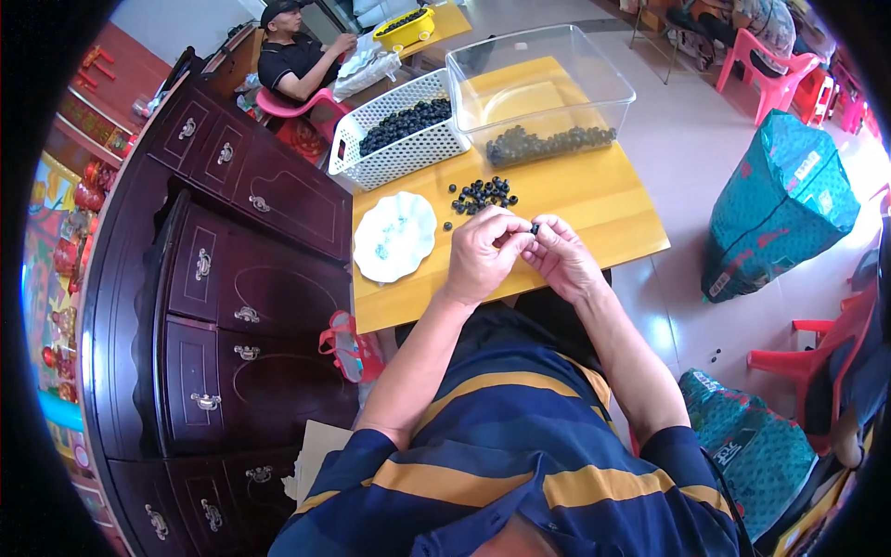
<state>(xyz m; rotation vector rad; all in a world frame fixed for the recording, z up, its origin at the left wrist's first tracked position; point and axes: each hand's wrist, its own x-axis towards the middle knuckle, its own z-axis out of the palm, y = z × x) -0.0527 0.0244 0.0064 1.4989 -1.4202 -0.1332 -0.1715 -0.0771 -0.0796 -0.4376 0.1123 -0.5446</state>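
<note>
Fingers of both hands, left hand (483,255) and right hand (564,260), pinch one small black bead (535,227) just below the bead pile (483,194); loose grip and it probably rolls off the worktop (594,200).

Left hand (484,252): raised, fingers curled, tips pinched toward the right. Right hand (561,258): fingers bent, tips meeting the left's. Both forearms bare, converging from below.
</note>
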